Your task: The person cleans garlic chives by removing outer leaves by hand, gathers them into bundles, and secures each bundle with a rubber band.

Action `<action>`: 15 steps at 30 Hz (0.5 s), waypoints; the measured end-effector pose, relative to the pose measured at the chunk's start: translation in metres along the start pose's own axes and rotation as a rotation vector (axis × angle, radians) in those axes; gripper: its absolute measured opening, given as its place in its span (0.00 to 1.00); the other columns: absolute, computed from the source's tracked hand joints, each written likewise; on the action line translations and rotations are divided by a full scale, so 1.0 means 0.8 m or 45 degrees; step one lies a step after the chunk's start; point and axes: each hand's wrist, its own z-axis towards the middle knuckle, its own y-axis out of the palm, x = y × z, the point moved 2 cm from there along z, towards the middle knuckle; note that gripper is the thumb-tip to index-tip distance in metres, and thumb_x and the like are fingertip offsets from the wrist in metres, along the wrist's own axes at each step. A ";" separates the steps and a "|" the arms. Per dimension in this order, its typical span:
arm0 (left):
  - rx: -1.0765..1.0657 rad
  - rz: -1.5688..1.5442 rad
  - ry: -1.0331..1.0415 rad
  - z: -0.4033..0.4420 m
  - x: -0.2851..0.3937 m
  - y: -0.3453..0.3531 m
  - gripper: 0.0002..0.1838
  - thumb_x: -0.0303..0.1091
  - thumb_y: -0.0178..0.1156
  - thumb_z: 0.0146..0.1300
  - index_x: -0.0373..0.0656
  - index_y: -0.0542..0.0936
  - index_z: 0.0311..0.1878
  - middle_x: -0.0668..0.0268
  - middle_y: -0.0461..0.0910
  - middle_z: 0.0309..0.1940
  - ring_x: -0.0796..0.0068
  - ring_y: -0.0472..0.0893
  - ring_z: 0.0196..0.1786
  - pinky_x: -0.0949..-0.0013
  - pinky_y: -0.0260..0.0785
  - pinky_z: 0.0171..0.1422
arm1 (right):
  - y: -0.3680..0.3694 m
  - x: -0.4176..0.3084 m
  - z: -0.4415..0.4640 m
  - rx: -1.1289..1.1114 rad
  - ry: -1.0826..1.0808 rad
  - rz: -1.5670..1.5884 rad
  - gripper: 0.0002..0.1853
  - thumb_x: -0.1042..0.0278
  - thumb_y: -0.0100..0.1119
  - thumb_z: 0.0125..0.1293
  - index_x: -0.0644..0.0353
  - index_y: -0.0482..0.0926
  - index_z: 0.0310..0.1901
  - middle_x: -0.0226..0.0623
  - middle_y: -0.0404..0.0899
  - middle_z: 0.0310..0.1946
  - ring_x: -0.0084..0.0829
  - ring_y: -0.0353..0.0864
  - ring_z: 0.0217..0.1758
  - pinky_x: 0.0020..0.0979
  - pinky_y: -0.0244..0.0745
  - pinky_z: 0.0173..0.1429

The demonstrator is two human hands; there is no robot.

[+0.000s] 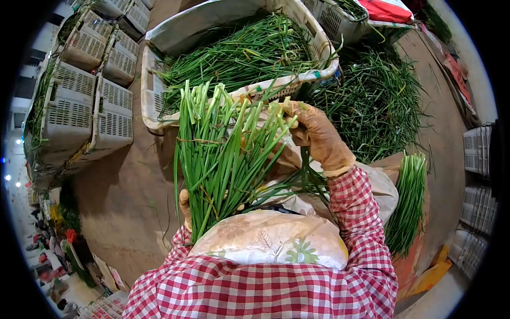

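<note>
Tan gloves [336,151], two. My left hand [185,206]: curled round a chive bundle [223,154], pale ends upward, before me. My right hand [313,130]: fingertips pinching stalk ends [281,109], bundle's upper right. Handling, as I judge: light grip, ends level, stems unbent. White plastic crate [154,123], ahead: loose chives [239,56]. Perforated crates [114,111], left: stacked, some showing greens [38,101].

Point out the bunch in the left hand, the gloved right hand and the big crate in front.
Held bunch [212,159]: head view, middle of its green stalks.
Right hand [321,134]: head view, back of the glove.
Big crate [191,29]: head view, far inner wall.
</note>
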 end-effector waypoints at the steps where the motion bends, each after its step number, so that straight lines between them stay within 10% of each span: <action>1: -0.006 -0.016 -0.002 0.002 0.000 0.000 0.44 0.57 0.64 0.54 0.42 0.61 0.68 0.49 0.68 0.62 0.49 0.72 0.60 0.39 0.64 0.64 | -0.005 -0.002 0.002 0.012 -0.105 -0.026 0.11 0.59 0.55 0.67 0.57 0.79 0.43 0.16 0.71 0.22 0.08 0.57 0.17 0.14 0.46 0.18; 13: -0.092 -0.059 0.183 -0.004 0.006 -0.015 0.41 0.55 0.63 0.55 0.41 0.64 0.66 0.47 0.69 0.61 0.49 0.74 0.58 0.43 0.66 0.63 | -0.148 -0.184 -0.077 1.176 -1.596 -0.308 0.17 0.55 0.43 0.74 0.62 0.75 0.44 0.30 0.74 0.32 0.23 0.73 0.30 0.23 0.70 0.32; 15: -0.038 -0.029 0.209 -0.006 0.007 -0.022 0.40 0.54 0.63 0.56 0.40 0.64 0.66 0.46 0.69 0.60 0.49 0.74 0.58 0.43 0.66 0.63 | -0.107 -0.144 -0.065 0.763 -1.296 -0.576 0.17 0.55 0.45 0.73 0.60 0.76 0.40 0.27 0.71 0.22 0.19 0.69 0.22 0.21 0.65 0.25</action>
